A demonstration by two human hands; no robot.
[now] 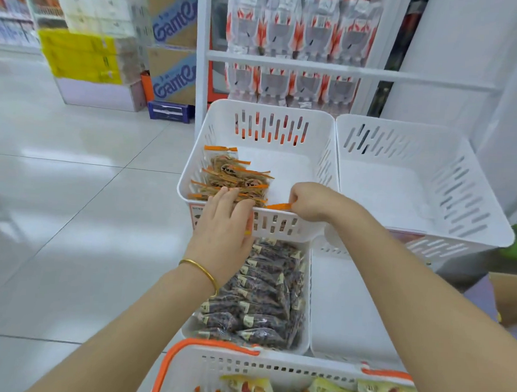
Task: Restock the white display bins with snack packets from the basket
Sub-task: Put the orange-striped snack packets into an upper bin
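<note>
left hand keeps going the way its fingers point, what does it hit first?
The orange-edged packets in the upper-left bin. The left hand points over the front rim, and its fingertips seem to touch them, though depth is unclear.

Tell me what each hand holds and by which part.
The right hand pinches a snack packet by its orange end seal. The left hand holds nothing; its fingers rest on the stacked packets.
</note>
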